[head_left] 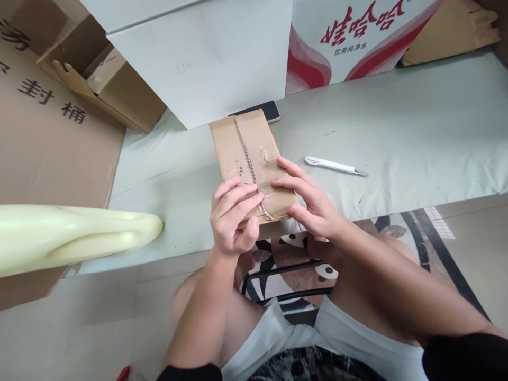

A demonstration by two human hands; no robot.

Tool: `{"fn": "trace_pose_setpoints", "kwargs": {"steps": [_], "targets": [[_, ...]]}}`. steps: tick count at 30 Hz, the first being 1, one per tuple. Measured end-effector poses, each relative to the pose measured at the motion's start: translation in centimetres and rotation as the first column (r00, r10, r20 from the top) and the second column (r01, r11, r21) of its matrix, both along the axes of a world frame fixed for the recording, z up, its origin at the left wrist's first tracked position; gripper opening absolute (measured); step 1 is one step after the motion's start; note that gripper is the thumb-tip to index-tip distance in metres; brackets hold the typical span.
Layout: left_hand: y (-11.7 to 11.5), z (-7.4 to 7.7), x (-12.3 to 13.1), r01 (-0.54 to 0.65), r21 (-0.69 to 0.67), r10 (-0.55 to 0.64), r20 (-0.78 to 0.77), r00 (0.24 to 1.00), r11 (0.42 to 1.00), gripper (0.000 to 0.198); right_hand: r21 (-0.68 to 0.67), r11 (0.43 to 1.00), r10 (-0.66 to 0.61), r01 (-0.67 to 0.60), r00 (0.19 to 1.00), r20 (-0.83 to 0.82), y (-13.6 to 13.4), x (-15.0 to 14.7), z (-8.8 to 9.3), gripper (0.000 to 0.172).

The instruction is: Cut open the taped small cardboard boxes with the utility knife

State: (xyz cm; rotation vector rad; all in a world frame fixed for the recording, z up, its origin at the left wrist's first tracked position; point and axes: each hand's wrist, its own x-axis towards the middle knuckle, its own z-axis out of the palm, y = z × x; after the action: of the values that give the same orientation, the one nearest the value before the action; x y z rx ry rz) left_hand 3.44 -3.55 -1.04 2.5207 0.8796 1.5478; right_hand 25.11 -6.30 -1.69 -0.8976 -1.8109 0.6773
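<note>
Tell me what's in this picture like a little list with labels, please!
Left hand: grips the near end of the cardboard parcel
Right hand: fingers on the parcel's top, thumb at its near corner
Parcel: taped, lying on the pale green cloth
Right of parcel: white cutter, untouched
Behind parcel: phone, white box, red-and-white carton
Far left: brown cartons

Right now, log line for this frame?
left hand: grip on flat brown cardboard parcel | right hand: same parcel | slim white knife: on pale table
</note>
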Motion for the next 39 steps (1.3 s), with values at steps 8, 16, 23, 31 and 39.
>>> {"fn": "trace_pose_setpoints", "kwargs": {"steps": [8,16,23,31,39], "targets": [[-0.4,0.0,0.8,-0.079,0.062,0.075,0.059,0.995,0.995,0.027,-0.028,1.000,-0.009,0.010,1.000,0.022,0.0,0.1,-0.1,0.049],[-0.3,-0.8,1.2,-0.064,0.065,0.054,0.136,0.989,0.996,0.019,-0.041,0.999,-0.009,0.010,1.000,0.020,0.1,0.2,0.0,0.050],[-0.7,-0.1,0.8,-0.039,0.082,0.036,0.043,0.998,0.996,0.021,-0.018,1.000,-0.006,0.006,1.000,-0.003,0.1,0.3,0.0,0.047],[-0.5,-0.3,1.2,-0.067,0.053,0.061,0.111,0.992,0.996,0.018,-0.113,0.993,-0.053,0.043,0.995,-0.085,0.6,1.3,-1.0,0.054],[-0.6,-0.5,1.4,-0.060,0.026,0.056,0.140,0.989,0.998,0.017,-0.067,0.635,-0.556,0.769,0.516,0.651,2.7,4.9,-2.8,0.058]]}}
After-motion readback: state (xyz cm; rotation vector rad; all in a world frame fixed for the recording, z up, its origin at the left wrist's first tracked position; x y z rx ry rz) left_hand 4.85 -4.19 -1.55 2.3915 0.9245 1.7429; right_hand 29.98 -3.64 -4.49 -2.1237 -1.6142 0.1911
